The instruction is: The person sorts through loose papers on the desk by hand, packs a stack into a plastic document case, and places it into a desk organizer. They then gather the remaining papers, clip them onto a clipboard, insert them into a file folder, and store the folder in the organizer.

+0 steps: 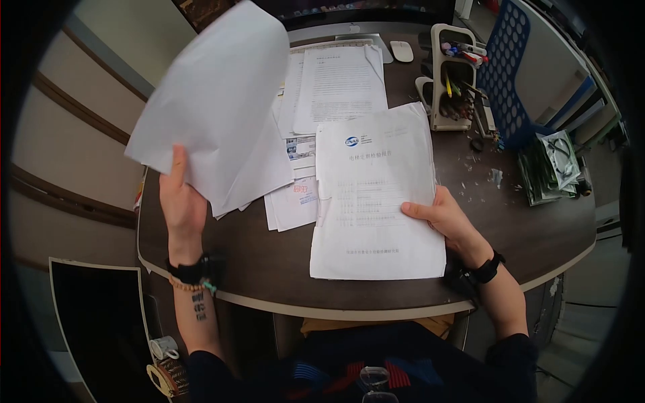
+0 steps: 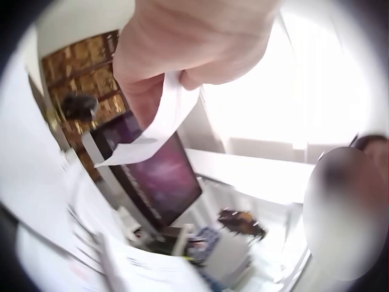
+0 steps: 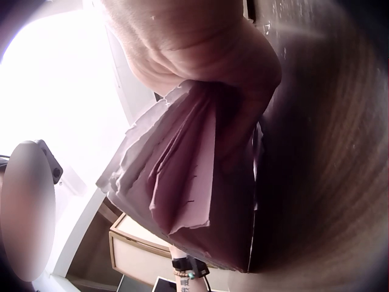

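On the left in the head view, my left hand (image 1: 183, 205) pinches a large white sheet (image 1: 222, 94) by its lower edge, raised over the desk. The left wrist view shows the curved paper (image 2: 155, 137) between thumb and fingers. My right hand (image 1: 447, 215) grips the right edge of a printed document (image 1: 376, 235) with a blue logo, its thumb lying on the front page. Seen from the right wrist, that document is a thick bundle of pages (image 3: 182, 164) with fanned, uneven edges. Behind the raised sheet, other papers are partly hidden.
More printed sheets (image 1: 339, 84) lie at the desk's middle, with a stamped page (image 1: 300, 198) nearer me. A white mouse (image 1: 402, 52), a pen organizer (image 1: 437, 80) and plastic packets (image 1: 557, 164) are on the right. A monitor (image 1: 376, 10) stands at the back.
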Available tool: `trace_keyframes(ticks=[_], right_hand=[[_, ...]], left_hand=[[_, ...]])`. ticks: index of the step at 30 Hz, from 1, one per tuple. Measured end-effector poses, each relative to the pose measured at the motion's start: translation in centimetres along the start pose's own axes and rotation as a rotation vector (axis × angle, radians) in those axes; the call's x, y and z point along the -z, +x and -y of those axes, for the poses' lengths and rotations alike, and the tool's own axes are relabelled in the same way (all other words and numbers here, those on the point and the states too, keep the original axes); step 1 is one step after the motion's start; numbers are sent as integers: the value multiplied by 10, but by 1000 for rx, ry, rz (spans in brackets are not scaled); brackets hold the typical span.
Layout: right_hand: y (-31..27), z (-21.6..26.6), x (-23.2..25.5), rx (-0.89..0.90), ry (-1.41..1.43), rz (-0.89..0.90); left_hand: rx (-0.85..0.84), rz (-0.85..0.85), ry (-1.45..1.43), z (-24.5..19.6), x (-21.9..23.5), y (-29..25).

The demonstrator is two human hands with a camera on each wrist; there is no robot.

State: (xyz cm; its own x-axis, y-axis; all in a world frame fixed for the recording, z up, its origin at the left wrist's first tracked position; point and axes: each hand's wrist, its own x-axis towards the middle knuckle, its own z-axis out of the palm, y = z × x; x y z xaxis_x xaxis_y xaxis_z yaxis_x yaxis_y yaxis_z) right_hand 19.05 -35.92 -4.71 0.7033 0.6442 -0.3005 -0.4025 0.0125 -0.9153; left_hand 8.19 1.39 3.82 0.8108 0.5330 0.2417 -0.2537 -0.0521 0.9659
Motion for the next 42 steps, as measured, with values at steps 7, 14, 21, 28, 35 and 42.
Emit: trace_keyframes(ticks=[7, 14, 21, 28, 35, 42], right_hand=[[-1, -2, -1, 6, 35, 2], [-6, 4, -2, 67, 65, 14], [-9, 8, -4, 98, 53, -27], [0, -8, 3, -16, -10, -33], [2, 5, -14, -118, 365, -258], [0, -5, 1, -43, -169, -46]], left_hand=[[340, 27, -898, -10, -67, -83], [323, -24, -813, 18, -107, -128], [-677, 432, 857, -12, -119, -129], [-467, 790, 1243, 33, -140, -153], [-412, 843, 1273, 43, -143, -157], [-249, 775, 968, 26, -104, -88]])
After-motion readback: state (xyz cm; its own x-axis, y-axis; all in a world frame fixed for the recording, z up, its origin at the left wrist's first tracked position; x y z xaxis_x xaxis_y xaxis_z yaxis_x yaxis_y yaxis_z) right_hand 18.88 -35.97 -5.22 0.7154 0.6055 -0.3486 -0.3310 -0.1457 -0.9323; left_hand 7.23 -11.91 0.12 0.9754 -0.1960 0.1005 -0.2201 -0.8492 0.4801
